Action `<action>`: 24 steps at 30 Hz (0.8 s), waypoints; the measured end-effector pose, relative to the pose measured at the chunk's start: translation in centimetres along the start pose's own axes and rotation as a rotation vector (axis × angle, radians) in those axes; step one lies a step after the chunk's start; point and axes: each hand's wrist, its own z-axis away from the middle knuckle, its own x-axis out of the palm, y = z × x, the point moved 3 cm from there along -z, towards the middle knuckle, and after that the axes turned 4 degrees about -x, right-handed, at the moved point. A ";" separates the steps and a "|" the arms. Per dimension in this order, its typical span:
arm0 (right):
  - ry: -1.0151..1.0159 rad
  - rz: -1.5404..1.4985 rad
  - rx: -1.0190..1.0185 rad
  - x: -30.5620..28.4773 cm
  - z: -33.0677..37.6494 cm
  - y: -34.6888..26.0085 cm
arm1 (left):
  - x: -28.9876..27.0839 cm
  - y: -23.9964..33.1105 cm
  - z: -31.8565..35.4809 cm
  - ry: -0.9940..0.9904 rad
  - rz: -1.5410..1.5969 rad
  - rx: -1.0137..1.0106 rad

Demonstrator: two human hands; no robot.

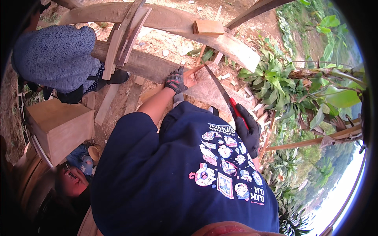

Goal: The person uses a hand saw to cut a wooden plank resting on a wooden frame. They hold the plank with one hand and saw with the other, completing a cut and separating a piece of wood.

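Note:
My right hand (249, 131), in a dark glove, is closed round the red and black handle of a hand saw (219, 85). The saw's blade slants up and left, and its tip lies by a small reddish-brown wood piece (195, 70). My left hand (176, 81), in a grey and black glove, grips that piece at its left end against a wooden plank (151, 65); some of its fingers are hidden. A pale board (210, 95) lies below the blade, close in front of my body.
A long curved beam (169, 17) crosses the far side, bearing a wood block (208, 27). Upright boards (125, 37) lean at left, near a person in a blue patterned garment (55, 59). A wooden box (59, 126) stands at left, another person below it. Leafy plants (271, 78) grow at right.

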 end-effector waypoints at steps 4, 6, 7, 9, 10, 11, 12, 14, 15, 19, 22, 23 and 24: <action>-0.065 0.012 0.066 -0.3 0.0 -0.3 | 1.2 0.2 -0.8 -0.017 -0.022 -0.029; -0.069 0.032 0.019 -0.6 0.2 0.7 | 1.9 0.8 -0.5 0.055 -0.041 -0.009; -0.070 0.040 -0.003 -0.9 0.4 1.1 | 2.3 1.0 -0.1 0.113 -0.083 0.031; -0.151 0.010 0.070 -1.3 0.4 1.2 | 2.9 1.1 0.2 0.190 -0.177 0.071; -0.153 0.017 0.030 -1.0 -0.1 2.0 | 3.1 1.0 -0.1 0.210 -0.230 0.071; -0.149 0.030 0.001 -0.9 -0.4 2.3 | 3.1 1.4 0.1 0.223 -0.277 0.081; -0.212 0.095 0.029 -0.9 -1.0 2.3 | 2.8 1.4 0.3 0.230 -0.273 0.080; -0.227 0.061 0.132 -0.6 -1.4 5.3 | 3.0 1.4 -0.1 0.219 -0.241 0.081; -0.231 0.014 0.210 -0.6 -1.6 6.7 | 3.1 1.4 -0.6 0.217 -0.221 0.076; -0.353 0.067 0.289 0.2 -2.3 12.3 | 2.0 2.4 -0.9 0.110 -0.130 -0.044; -0.327 0.126 0.300 1.0 -3.6 11.9 | 3.5 1.1 -1.6 0.129 -0.071 -0.068; -0.285 0.144 0.220 1.2 -3.7 11.4 | 4.0 0.7 -1.7 0.121 -0.034 -0.090; -0.290 0.164 0.141 1.3 -4.4 10.5 | 3.9 0.6 -1.5 0.149 -0.025 -0.088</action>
